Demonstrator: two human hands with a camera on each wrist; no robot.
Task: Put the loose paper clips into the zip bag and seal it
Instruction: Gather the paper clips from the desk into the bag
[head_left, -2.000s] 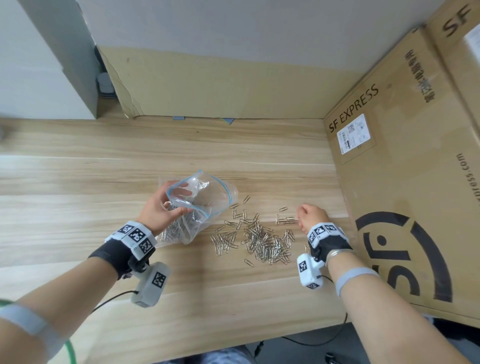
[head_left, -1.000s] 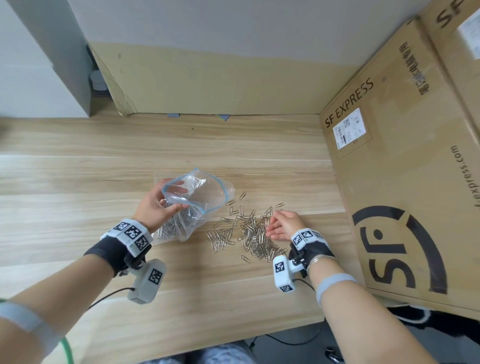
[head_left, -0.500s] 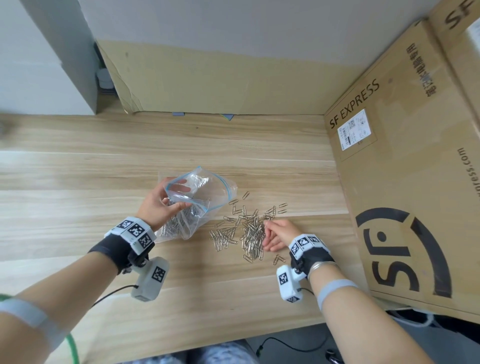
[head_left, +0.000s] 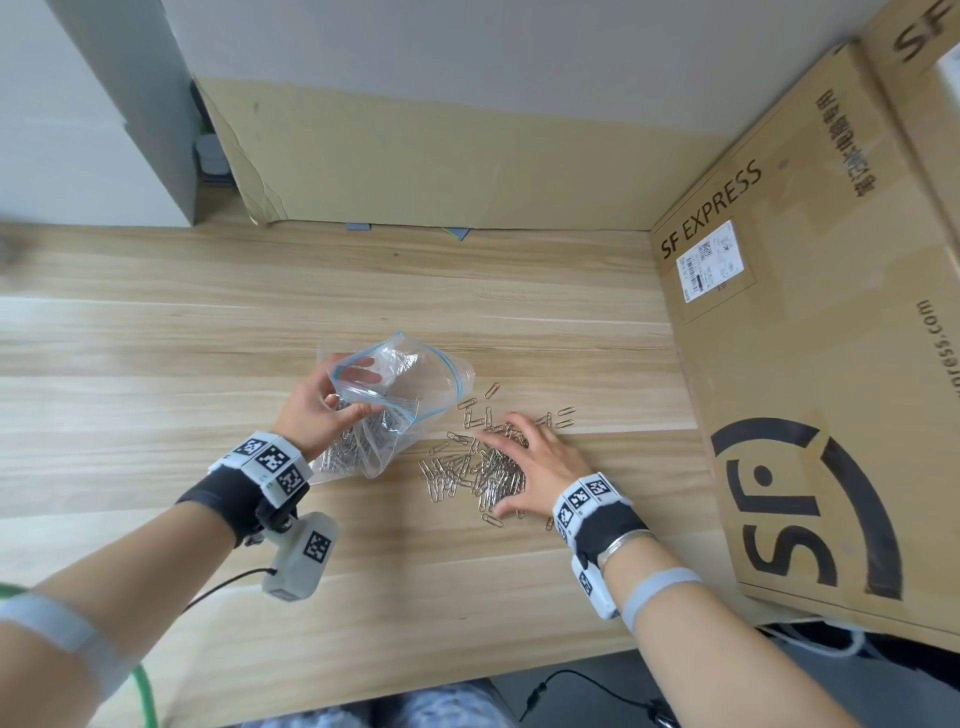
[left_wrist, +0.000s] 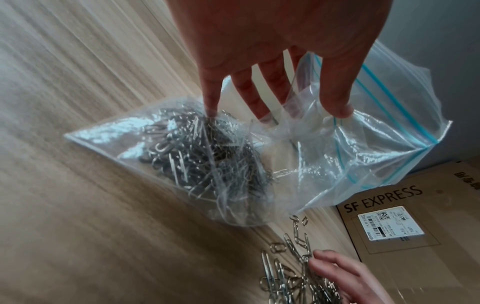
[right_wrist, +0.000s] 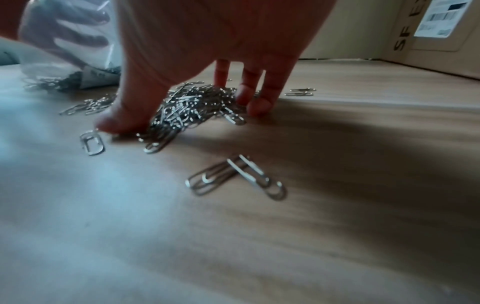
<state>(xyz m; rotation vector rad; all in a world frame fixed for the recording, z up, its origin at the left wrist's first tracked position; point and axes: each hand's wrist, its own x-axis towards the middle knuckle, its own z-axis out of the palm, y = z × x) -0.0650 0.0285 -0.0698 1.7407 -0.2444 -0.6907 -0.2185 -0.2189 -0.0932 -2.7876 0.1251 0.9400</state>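
A clear zip bag (head_left: 415, 382) with a blue seal strip lies on the wooden table (head_left: 208, 338), its mouth held wide by my left hand (head_left: 363, 392). The thumb pinches the near lip and the fingers sit behind the plastic. A mass of paper clips (left_wrist: 202, 152) fills the bag's bottom. To its right lies a heap of loose paper clips (head_left: 462, 470). My right hand (head_left: 519, 467) is spread over that heap, thumb and fingertips on the table with the clips (right_wrist: 194, 107) bunched between them. Two clips (right_wrist: 233, 176) lie apart, near the wrist.
A large SF Express cardboard box (head_left: 831, 364) walls off the right side, close to the right hand. A cardboard panel (head_left: 415, 156) stands along the back. The table's front edge (head_left: 415, 670) runs just below the forearms, with a cable (head_left: 587, 680) beneath.
My right hand swept left from the scattered clips at the right, bunching them, and now lies spread over the heap. The left hand keeps the bag's mouth wide.
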